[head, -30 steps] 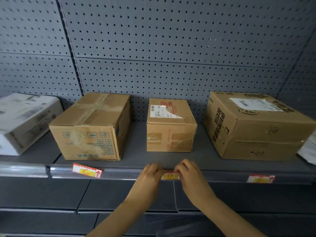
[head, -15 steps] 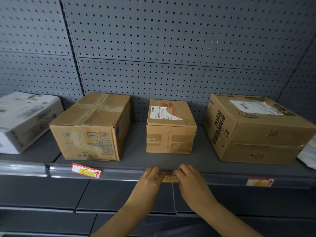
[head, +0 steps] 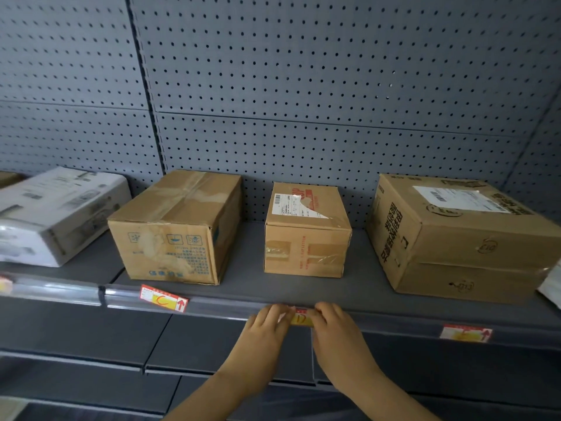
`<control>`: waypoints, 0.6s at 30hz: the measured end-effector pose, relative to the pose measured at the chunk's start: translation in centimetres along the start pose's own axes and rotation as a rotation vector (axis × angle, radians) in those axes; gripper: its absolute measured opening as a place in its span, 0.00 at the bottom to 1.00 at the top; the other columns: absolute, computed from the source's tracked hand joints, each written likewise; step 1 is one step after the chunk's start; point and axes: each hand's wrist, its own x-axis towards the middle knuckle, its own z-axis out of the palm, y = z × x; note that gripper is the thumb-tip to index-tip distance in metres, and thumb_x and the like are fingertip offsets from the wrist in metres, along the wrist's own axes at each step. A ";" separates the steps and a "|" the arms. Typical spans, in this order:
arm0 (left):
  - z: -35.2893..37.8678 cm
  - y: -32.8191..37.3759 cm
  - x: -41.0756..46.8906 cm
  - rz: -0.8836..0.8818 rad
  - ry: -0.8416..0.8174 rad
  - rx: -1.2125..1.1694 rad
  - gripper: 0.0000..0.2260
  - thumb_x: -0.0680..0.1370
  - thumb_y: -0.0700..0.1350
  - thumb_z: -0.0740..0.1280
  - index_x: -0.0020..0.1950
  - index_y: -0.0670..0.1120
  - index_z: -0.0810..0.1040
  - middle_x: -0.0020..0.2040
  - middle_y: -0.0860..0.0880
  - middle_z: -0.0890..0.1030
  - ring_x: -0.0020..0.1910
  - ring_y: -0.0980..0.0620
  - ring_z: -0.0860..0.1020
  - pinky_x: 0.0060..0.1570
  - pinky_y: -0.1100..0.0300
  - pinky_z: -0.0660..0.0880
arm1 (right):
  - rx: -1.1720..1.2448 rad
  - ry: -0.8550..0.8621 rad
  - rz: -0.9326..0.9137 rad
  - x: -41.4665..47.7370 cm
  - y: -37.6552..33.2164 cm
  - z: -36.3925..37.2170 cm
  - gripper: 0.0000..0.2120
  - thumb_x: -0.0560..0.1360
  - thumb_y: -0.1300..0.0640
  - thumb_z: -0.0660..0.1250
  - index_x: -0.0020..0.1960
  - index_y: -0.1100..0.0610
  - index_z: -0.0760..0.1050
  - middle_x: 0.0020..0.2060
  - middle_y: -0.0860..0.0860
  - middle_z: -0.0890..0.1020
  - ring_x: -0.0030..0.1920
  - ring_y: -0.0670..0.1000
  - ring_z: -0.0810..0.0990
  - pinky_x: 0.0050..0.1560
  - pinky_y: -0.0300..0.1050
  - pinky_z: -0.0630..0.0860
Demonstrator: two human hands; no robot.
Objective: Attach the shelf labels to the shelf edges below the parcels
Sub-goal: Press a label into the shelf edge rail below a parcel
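Head view: curled fingers of the left hand (head: 267, 329) and right hand (head: 337, 332) pinch the ends of the red-and-yellow shelf label (head: 301, 318) between them on the shelf edge (head: 218, 305), under the small parcel (head: 306, 238); seat it level, pressing evenly.

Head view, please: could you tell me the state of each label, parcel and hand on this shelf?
Left label, on the shelf edge, tilted.
Middle label, at the edge below the small parcel, held by both hands.
Right label, seated along the edge.
Left hand, holds the middle label's left end.
Right hand, holds its right end.
Small parcel, taped shut, sticker partly torn.
Left parcel, taped shut.
Large parcel, closed.
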 end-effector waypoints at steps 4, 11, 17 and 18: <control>-0.8 -0.8 -0.7 -0.020 0.057 -0.101 0.28 0.67 0.39 0.66 0.67 0.47 0.67 0.64 0.44 0.71 0.60 0.44 0.70 0.58 0.51 0.70 | 0.059 0.024 -0.030 0.0 -0.7 0.0 0.15 0.62 0.60 0.77 0.48 0.53 0.80 0.42 0.47 0.79 0.42 0.48 0.79 0.40 0.41 0.79; -1.4 -2.9 -5.2 -0.083 0.032 -0.035 0.19 0.61 0.39 0.68 0.51 0.49 0.75 0.50 0.48 0.75 0.45 0.48 0.75 0.42 0.60 0.67 | 0.121 0.031 -0.182 0.7 -3.7 1.6 0.12 0.61 0.63 0.76 0.42 0.54 0.80 0.39 0.49 0.80 0.40 0.51 0.79 0.38 0.45 0.78; -4.8 -7.9 -7.8 -0.216 0.120 0.022 0.10 0.65 0.38 0.67 0.45 0.46 0.77 0.45 0.48 0.77 0.40 0.45 0.76 0.38 0.56 0.72 | 0.202 0.003 -0.295 2.1 -7.2 2.7 0.11 0.64 0.64 0.74 0.45 0.53 0.81 0.41 0.48 0.80 0.41 0.50 0.78 0.39 0.44 0.78; -5.6 -9.0 -8.1 -0.228 0.138 0.036 0.09 0.66 0.38 0.65 0.44 0.46 0.78 0.44 0.48 0.77 0.39 0.45 0.76 0.38 0.55 0.72 | 0.224 0.007 -0.294 2.5 -8.0 2.9 0.12 0.64 0.65 0.74 0.45 0.53 0.81 0.41 0.47 0.80 0.42 0.50 0.78 0.39 0.44 0.78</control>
